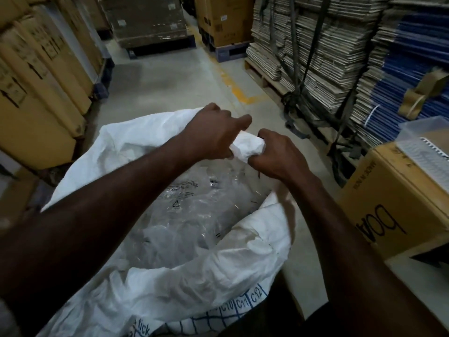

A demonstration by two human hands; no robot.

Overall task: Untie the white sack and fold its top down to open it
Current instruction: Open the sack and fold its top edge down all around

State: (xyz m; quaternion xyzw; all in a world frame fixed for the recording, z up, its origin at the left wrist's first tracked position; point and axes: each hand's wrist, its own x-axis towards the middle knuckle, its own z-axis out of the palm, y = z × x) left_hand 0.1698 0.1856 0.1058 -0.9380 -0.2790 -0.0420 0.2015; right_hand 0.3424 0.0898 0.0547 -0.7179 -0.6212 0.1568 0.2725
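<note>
Head view: both hands, left hand (213, 135) and right hand (277, 156), clench the white woven plastic sack (184, 278) rim's far edge; uneven pulling could spill its clear plastic bags (184, 215).

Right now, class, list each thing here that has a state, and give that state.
white sack: mouth open, near rim folded down
far rim: bunched, gripped by both hands
left hand: closed on rim
right hand: closed on rim
clear plastic bags: crumpled inside the sack
cardboard box: open-topped
</note>
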